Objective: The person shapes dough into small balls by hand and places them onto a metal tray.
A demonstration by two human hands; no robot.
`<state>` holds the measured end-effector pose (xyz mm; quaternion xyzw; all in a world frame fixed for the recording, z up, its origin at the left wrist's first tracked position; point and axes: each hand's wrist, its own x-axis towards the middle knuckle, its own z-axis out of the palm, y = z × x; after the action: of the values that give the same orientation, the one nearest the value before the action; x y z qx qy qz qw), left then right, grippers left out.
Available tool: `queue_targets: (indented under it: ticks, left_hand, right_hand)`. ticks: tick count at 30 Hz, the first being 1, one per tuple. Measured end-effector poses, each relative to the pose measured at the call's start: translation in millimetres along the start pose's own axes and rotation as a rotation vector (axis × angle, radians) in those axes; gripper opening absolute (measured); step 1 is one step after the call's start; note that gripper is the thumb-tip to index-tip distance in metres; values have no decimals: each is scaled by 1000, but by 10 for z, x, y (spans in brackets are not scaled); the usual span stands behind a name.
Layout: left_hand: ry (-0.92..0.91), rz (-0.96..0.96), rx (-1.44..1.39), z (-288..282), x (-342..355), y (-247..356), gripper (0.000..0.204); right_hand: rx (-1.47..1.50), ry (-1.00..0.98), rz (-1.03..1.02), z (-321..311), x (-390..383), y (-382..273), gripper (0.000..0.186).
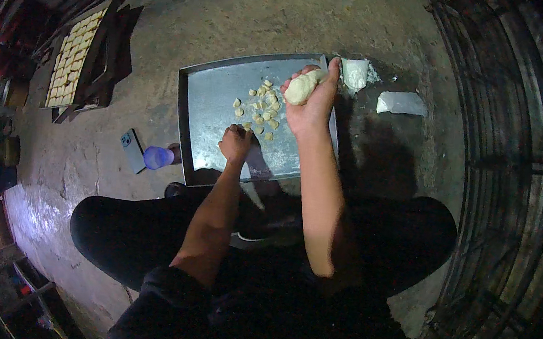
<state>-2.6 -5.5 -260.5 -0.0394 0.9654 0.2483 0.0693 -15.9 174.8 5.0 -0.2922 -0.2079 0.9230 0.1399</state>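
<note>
My right hand (315, 104) is raised over the right part of a shallow metal tray (209, 97), its fingers wrapped around a lump of pale dough (300, 90). Small cut pieces of dough (269, 103) lie scattered in the middle of the tray, which has a dusting of white powder. Low over the tray's near side, my left hand (236, 143) has its fingers curled together at the near edge of the scattered pieces. What its fingertips hold, if anything, is hidden.
A phone (132, 151) and a bluish plastic cup (157, 157) are on the floor left of the tray. White powder bags (354, 75) lie to its right. Farther left stands a tray of pale, neatly rowed pieces (74, 59). Metal racks (505, 148) line the right side.
</note>
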Motion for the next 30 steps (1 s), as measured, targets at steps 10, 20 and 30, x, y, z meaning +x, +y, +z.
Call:
queue_targets:
  ticks: [10,20,30]
  left_hand:
    - [138,40,-441,54,2,-278,28]
    - [138,-20,-488,-426,519,-634,25]
    - [235,-150,-655,-346,177,-788,20]
  right_hand:
    - [20,63,37,-108,103,157,58]
    - [18,237,-129,-768,527,683,45]
    - [-1116,16,-129,-1582,385,1361,35]
